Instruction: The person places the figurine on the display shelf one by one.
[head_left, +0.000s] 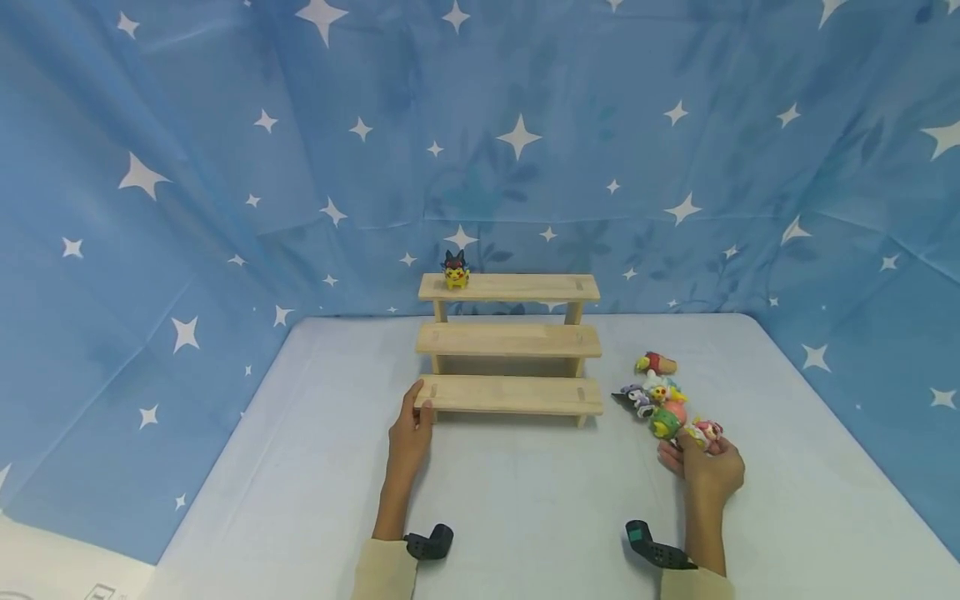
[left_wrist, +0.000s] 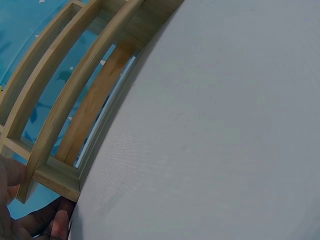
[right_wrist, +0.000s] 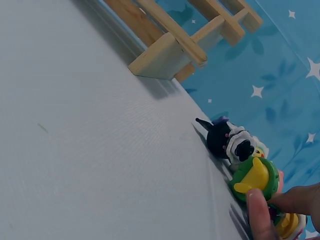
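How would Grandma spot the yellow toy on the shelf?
Find the three-step wooden shelf by the blue starry curtain. On its top step, near the left end, stands the yellow toy with a dark pointy top. It's the only toy up there; the other toys are off to the right.

The left forearm (head_left: 394, 504), bare beyond a beige cloth sleeve (head_left: 386, 571), extends forward; the bare left hand (head_left: 409, 437) grips, thumb apart from fingers. The right forearm (head_left: 705, 525), likewise sleeved, extends forward; the bare right hand (head_left: 708, 473) pinches, fingers bent.
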